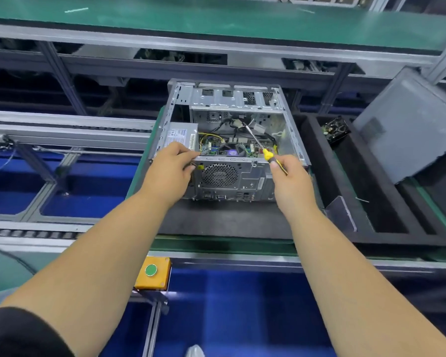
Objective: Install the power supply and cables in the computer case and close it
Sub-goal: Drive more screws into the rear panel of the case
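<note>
Case (232,150) open on top, lying on its side on the dark mat (216,222) of the worktop (216,247), rear panel and round fan grille (219,175) facing the person. Power supply (180,136) sits in the near-left corner of the case, label up, with yellow cables (211,138) running from it over the motherboard. Left hand (170,163) is at that corner, its grip curled over the case's rear edge beside the power supply; whether the fingertips pinch anything there is hard to tell. Right hand (290,176) pinches the yellow-and-black handle of a screwdriver (262,143), shaft angled up and left, tip among the white connectors deep inside. Off to the right, a grey side panel (410,124) leans against the frame beyond a black foam tray (366,202). Yellow box with a green button (152,270) is mounted on the near rail.
</note>
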{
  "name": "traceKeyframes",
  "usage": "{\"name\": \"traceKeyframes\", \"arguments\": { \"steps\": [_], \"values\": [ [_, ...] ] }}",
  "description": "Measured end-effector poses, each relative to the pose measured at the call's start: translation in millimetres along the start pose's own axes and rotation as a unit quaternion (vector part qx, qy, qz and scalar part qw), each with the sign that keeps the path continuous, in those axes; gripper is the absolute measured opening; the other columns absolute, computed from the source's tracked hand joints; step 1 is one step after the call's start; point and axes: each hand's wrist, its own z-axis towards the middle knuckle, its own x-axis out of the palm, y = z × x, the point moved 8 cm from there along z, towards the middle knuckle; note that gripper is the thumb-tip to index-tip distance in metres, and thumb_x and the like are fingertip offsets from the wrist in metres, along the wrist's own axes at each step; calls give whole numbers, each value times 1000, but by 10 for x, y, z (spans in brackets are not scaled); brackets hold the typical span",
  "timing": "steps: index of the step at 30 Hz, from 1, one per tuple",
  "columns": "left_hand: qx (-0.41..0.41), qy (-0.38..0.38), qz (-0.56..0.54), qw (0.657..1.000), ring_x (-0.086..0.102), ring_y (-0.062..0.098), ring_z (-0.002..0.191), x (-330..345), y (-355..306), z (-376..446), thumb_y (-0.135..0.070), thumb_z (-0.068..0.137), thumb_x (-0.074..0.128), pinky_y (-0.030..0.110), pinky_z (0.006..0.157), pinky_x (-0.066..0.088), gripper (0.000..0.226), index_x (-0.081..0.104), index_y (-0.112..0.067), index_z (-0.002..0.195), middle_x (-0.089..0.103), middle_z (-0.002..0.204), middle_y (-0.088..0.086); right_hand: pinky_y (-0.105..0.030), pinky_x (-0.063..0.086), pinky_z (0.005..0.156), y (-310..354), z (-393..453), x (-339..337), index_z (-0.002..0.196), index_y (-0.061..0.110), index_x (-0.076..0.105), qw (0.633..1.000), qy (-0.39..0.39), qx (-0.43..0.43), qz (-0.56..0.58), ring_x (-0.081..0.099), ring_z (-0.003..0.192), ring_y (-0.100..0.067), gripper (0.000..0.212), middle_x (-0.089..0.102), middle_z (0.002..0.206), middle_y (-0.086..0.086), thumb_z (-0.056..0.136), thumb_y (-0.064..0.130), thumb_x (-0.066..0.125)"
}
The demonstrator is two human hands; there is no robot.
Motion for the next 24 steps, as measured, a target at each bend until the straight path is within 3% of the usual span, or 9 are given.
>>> {"name": "traceKeyframes", "arguments": {
  "steps": [2, 6, 9, 11, 15, 19, 24],
  "values": [
    [-5, 13, 2, 1000, 51, 24, 112, 14, 0, -21, -5, 91, 60, 28, 99, 39, 39, 62, -12, 129, 54, 120, 3, -30, 40, 75, -56, -140, -30, 116, 27, 60, 999, -17, -4, 28, 54, 92, -9, 21, 60, 105, 11, 101, 34, 46],
    [-7, 58, 14, 998, 39, 23, 128, 74, -38, -157, -3, 90, 61, 33, 108, 35, 58, 44, -14, 144, 43, 137, 1, -25, 38, 66, -158, -472, -21, 93, 30, 54, 999, -38, -26, 23, 49, 82, 2, 11, 54, 90, 13, 99, 34, 45],
    [-22, 75, 11, 997, 15, 19, 145, 158, -64, -347, -13, 90, 63, 27, 118, 18, 72, 27, -16, 152, 22, 156, 0, -29, 38, 63, -315, -662, 123, 90, 28, 52, 999, -14, -5, 36, 49, 75, -7, 13, 54, 85, 10, 100, 32, 45],
    [-44, 40, -22, 998, 10, 13, 147, 154, -92, -483, -16, 91, 62, 17, 114, 8, 69, 29, -18, 152, 17, 159, -3, -31, 37, 61, -459, -774, 247, 89, 27, 52, 997, 7, 39, 61, 45, 66, -17, 15, 52, 77, 6, 100, 34, 44],
    [-57, 5, -89, 994, 37, 13, 131, 278, -141, -715, -16, 90, 60, 31, 110, 35, 49, 50, -18, 138, 43, 141, 1, -29, 37, 58, -680, -967, 410, 91, 28, 54, 992, 5, 105, 75, 45, 56, -5, 15, 63, 79, 16, 99, 36, 44],
    [-93, 37, -125, 987, 48, 6, 99, 487, -106, -780, -17, 91, 59, 20, 93, 38, 35, 58, -23, 125, 51, 118, -4, -27, 36, 52, -805, -1107, 523, 90, 28, 55, 988, -2, 134, 72, 46, 52, 2, 17, 62, 74, 25, 99, 37, 43],
    [60, -54, -74, 994, 49, 13, 97, 79, -464, -343, -21, 90, 55, 25, 90, 40, 17, 60, -16, 106, 54, 103, -3, -26, 36, 55, -929, -1219, 591, 92, 29, 55, 981, -17, 171, 87, 50, 60, 8, 15, 65, 79, 26, 100, 36, 44]
  ]
}}
